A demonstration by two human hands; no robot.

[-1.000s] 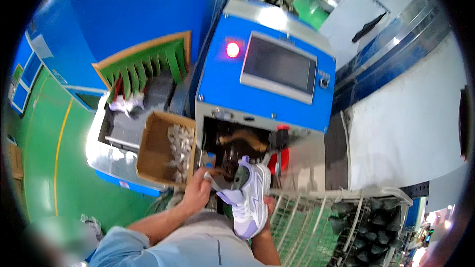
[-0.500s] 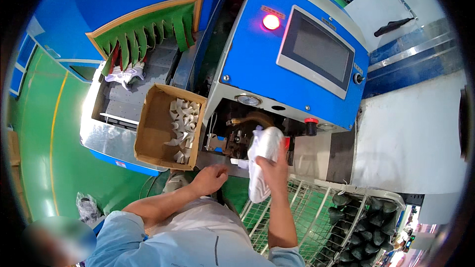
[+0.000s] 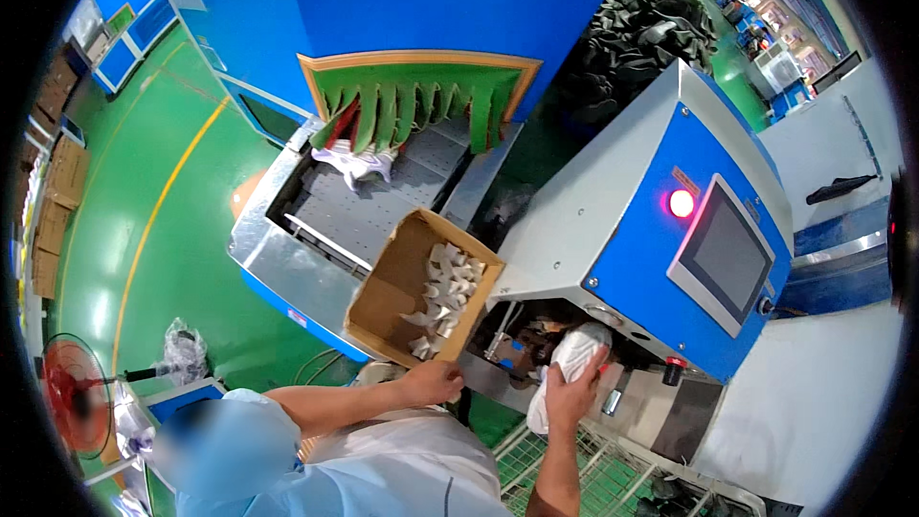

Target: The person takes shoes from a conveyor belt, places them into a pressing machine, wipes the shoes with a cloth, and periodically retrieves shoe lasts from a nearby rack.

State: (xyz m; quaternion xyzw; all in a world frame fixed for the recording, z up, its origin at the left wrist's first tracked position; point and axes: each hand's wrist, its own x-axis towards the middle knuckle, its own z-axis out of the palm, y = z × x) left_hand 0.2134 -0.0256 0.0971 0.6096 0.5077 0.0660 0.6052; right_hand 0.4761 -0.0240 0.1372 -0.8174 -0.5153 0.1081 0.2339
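Observation:
My right hand is closed on a white shoe. The shoe stands tilted at the front opening of a blue and grey machine, hiding part of the metal parts inside. Curled fingers close my left hand, which is by the near corner of a cardboard box; I cannot make out anything in it. Inside the box lie several curled white pieces.
White shoes lie on a conveyor below green strip flaps. The machine has a glowing red lamp and a screen. Below my right arm is a wire cart with dark objects. A red fan stands at left.
My view has swung left, so the machine, box and conveyor sit farther right and lower. The right hand still grips the shoe at the opening; the left hand remains closed near the box.

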